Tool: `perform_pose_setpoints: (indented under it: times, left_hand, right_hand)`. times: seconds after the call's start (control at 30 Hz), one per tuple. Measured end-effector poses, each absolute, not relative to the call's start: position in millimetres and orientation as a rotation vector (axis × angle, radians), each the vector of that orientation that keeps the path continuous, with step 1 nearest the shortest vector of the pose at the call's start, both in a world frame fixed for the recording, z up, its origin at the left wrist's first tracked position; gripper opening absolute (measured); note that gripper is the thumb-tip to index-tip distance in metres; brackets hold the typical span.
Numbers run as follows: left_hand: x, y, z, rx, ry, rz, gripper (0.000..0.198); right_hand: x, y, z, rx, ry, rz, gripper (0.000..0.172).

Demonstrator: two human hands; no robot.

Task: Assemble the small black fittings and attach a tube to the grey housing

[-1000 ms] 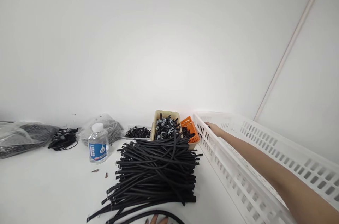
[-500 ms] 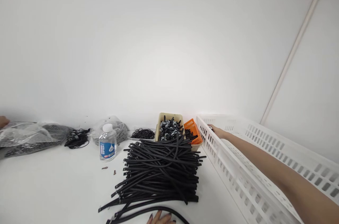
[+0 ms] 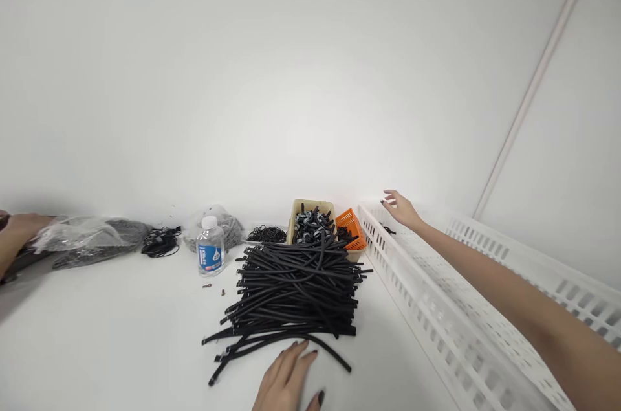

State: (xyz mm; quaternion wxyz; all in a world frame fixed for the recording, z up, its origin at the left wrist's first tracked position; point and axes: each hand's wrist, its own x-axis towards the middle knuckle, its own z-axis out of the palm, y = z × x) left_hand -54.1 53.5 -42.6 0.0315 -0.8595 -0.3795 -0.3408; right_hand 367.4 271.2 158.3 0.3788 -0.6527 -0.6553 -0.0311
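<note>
A pile of short black rubber tubes (image 3: 295,288) lies crosswise on the white table. My left hand (image 3: 285,377) is at its near side, palm down with fingers stretched out; the fingertips are at the nearest curved tube (image 3: 330,347), and I cannot tell whether they touch it. Over the far end of the long white plastic basket (image 3: 417,275) is my right hand (image 3: 402,210), raised with its fingers apart and nothing in them. Just below that hand, a small dark piece (image 3: 389,230) shows inside the basket.
Behind the pile stand a cream bin (image 3: 292,230) of black-and-metal fittings and an orange basket (image 3: 356,230). Leftward are a clear bottle (image 3: 210,255), black rings (image 3: 266,234) and plastic bags (image 3: 97,239). Another person's hand (image 3: 26,228) is at the far left.
My right hand has risen from inside the basket and its fingers have spread. More of my left hand shows by the nearest tube. The other person's hand reaches further in; the view has shifted slightly.
</note>
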Motion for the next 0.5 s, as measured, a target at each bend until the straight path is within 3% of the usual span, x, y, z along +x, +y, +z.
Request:
perform_pose_setpoints:
  times: [0.27, 0.5]
  left_hand:
    - [-42, 21, -2, -2.786, -1.560, -1.134, 0.041]
    - [-39, 11, 7, -2.841, -1.330, -1.384, 0.029]
  right_hand:
    - [258, 222, 199, -1.220, -1.763, -0.240, 0.027]
    - [146, 158, 185, -1.059, -1.930, -0.278, 0.022]
